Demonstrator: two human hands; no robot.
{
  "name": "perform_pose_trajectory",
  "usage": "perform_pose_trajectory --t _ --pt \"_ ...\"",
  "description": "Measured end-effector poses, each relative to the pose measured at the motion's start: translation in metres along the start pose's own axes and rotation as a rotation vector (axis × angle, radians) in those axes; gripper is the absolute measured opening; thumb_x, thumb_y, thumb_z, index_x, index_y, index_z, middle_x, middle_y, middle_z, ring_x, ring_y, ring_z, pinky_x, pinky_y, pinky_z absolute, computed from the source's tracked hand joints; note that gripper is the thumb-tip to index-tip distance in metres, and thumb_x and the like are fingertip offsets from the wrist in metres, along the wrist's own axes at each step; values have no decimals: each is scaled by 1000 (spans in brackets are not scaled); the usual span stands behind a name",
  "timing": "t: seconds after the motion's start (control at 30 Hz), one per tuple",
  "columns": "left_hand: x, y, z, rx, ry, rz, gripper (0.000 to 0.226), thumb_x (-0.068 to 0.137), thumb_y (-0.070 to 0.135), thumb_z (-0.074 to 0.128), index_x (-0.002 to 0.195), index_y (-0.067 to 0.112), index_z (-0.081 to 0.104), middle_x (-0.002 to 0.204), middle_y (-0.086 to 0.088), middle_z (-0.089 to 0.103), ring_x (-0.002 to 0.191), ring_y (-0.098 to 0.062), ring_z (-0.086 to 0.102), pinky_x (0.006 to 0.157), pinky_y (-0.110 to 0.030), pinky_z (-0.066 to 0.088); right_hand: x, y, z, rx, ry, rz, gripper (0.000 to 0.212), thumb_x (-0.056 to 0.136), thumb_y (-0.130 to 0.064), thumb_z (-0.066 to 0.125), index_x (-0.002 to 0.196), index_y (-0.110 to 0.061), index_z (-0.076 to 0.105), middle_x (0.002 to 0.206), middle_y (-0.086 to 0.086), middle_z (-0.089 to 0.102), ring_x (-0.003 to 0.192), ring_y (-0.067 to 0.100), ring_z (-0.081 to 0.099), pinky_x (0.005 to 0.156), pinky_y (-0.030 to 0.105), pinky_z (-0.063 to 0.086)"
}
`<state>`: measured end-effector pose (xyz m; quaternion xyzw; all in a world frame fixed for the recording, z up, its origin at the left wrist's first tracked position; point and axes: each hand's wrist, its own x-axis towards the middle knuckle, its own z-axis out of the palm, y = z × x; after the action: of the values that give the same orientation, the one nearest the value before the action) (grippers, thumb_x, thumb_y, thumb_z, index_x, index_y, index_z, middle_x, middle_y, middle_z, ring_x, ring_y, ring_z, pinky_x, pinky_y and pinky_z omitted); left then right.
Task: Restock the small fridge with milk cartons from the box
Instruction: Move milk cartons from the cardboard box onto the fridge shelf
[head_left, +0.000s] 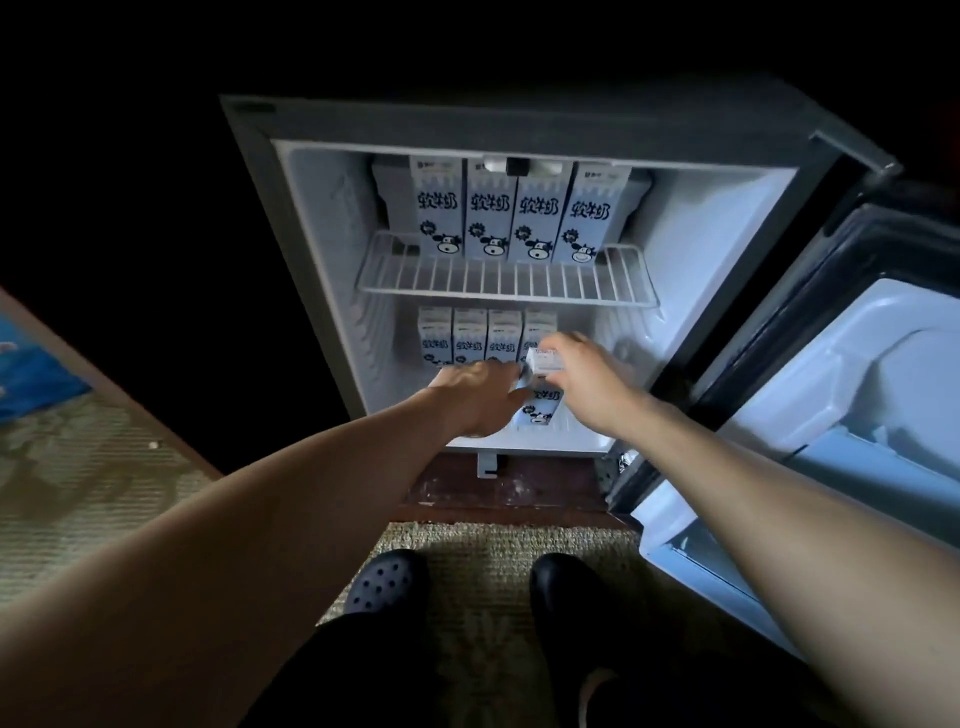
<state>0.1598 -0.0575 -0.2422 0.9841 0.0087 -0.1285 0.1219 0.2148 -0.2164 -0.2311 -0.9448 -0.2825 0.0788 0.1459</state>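
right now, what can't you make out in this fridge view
- Left hand, head view: its fingertips are hidden where it meets the front carton, so its grip is unclear.
- Lower back row: the bottoms are covered by both hands, and the fourth carton is mostly behind the right hand, which grips the front carton's top.
- Box: outside the frame.
- Room around the fridge: too dark.

Dim scene, black from nine to one o'clock. Pale light glows inside the fridge (701, 249); edges bow, near things blur softly.
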Motion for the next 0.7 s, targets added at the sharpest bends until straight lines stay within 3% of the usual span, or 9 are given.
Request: perform_pose_trajectory --t 0.1,0.2,0.27,0.33,0.43,0.53,0.7 --pt "18 0 14 7 -28 15 48 101 47 41 146 31 37 144 -4 53 124 -27 55 95 -39 44 10 16 13 -14 12 65 57 95 3 56 142 -27 45 134 0 52 95 15 55 73 31 49" --pt "31 2 27 14 -55 24 57 101 41 43 154 38 23 154 -2 43 136 -26 45 101 -39 41 20 29 25 -39 19 138 56 94 2 57 140 -28 48 134 -1 52 95 12 51 98 33 39" --pt "41 2 35 11 -55 26 60 100 39 44 155 40 20 156 -2 40 138 -25 43 101 -39 42 27 34 31 -112 43 162 54 93 -6 61 140 -30 48 132 -2 53 108 18 47 104 33 31" --pt "48 1 42 -11 -43 12 61 99 38 46 154 41 20 156 -2 39 138 -26 43 103 -38 41 35 36 37 -151 70 172 60 88 -4 63 139 -30 47 132 0 53 124 28 40 107 44 36" --pt "54 -2 54 -80 -41 10 66 97 41 49 155 42 17 159 1 34 142 -26 38 113 -42 34 44 35 38 -155 77 182 63 84 5 58 140 -21 47 133 6 53 131 32 35 103 52 43" --pt "59 -7 62 -104 -37 21 70 96 41 51 155 44 13 161 2 31 144 -25 34 117 -45 29 50 36 34 -209 95 178 54 89 5 58 140 -11 47 132 10 53 132 31 34 102 50 45" --pt "68 -10 57 -95 -6 21 67 96 41 49 154 45 16 156 -3 41 139 -27 42 113 -43 34 59 35 30 -289 108 175 49 88 0 64 134 -3 50 131 14 55 133 33 37 108 40 40"
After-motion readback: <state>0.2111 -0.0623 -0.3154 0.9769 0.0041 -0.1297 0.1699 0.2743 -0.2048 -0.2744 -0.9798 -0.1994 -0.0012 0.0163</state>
